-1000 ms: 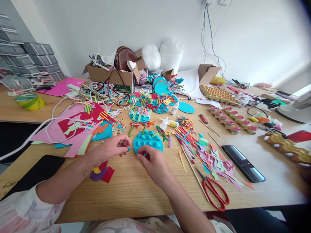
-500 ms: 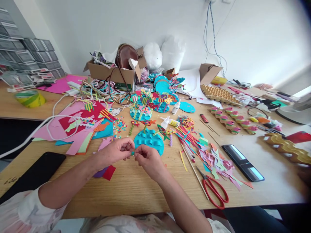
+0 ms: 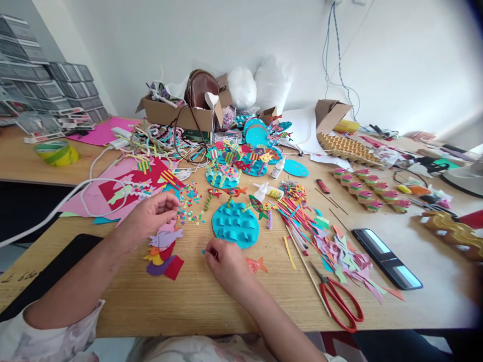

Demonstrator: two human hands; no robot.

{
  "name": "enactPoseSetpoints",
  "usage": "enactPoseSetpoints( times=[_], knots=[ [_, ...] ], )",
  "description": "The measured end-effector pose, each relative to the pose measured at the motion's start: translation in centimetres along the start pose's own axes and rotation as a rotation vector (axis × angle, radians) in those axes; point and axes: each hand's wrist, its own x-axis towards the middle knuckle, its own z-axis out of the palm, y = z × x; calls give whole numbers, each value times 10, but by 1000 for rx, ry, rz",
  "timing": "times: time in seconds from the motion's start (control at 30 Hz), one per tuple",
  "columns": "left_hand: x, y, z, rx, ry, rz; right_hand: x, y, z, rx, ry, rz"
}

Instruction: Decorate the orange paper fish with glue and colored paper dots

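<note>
My left hand (image 3: pixel 160 208) hovers over the left side of the paper pieces, fingers curled together; whatever it may hold is too small to make out. Below it lie a lilac paper fish (image 3: pixel 166 239) and red and purple scraps (image 3: pixel 173 267). My right hand (image 3: pixel 222 259) is pinched near the wooden tabletop, with a tiny teal bit (image 3: pixel 204 251) at its fingertips. Just beyond is a round blue disc (image 3: pixel 236 226) with rows of raised paper loops. An orange paper fish (image 3: pixel 257 264) lies beside my right wrist. Small coloured dots (image 3: pixel 192 217) are scattered between the hands.
Red-handled scissors (image 3: pixel 341 301), a long stick (image 3: pixel 307 271) and an open black case (image 3: pixel 387 259) lie on the right. Glue bottles (image 3: pixel 277 168) stand behind the disc. Paper strips (image 3: pixel 349 256) spread at right. A cardboard box (image 3: pixel 177 113) sits at the back.
My hands have moved apart: the left one up and leftward, the right one slightly down. The orange and lilac fish now show. The view has shifted slightly.
</note>
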Motion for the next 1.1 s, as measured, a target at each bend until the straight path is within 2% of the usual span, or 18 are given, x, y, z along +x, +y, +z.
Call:
enactPoseSetpoints(
  times=[0.1, 0.33, 0.53, 0.77, 0.87, 1.1],
  knots=[
    [-4, -2, -4, 22, -3, -2, -1, -3, 7, -149, -39, -10],
    [-13, -21, 2, 92, -14, -31, -2, -8, 14, -335, -68, -64],
    [-4, -35, 14, 380, -57, 17, -2, -8, 20, -422, -102, -122],
    [20, -40, 20, 775, -143, 110, -8, -9, 13, -340, -117, -171],
    [29, -41, 20, 833, -194, 132, -12, -10, 8, -277, -126, -208],
    [37, -48, 19, 879, -220, 183, -17, -6, 1, -211, -131, -277]
  ],
)
